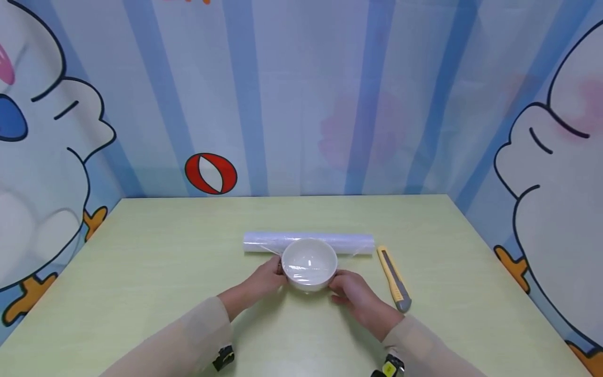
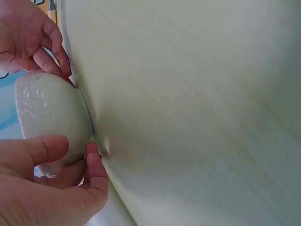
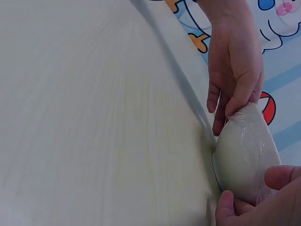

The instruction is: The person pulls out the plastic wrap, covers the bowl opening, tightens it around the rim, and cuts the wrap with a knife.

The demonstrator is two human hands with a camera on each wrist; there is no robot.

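Observation:
A white bowl point(image 1: 309, 264) stands upright on the table, clear plastic wrap point(image 1: 301, 273) stretched over its mouth. In both wrist views the wrap point(image 2: 35, 101) runs wrinkled down the bowl's side. My left hand point(image 1: 266, 276) grips the bowl's left side, thumb against the wall and fingers curled low near the base. On the opposite side my right hand point(image 1: 360, 298) holds the bowl between thumb and fingers. Just behind the bowl lies a long roll of plastic wrap point(image 1: 344, 243), partly hidden by it.
A yellow and grey utility knife point(image 1: 393, 280) lies right of the bowl, beside the right hand. The pale green table point(image 1: 155, 251) ends at a blue striped backdrop point(image 1: 301, 104) with cartoon figures on both sides.

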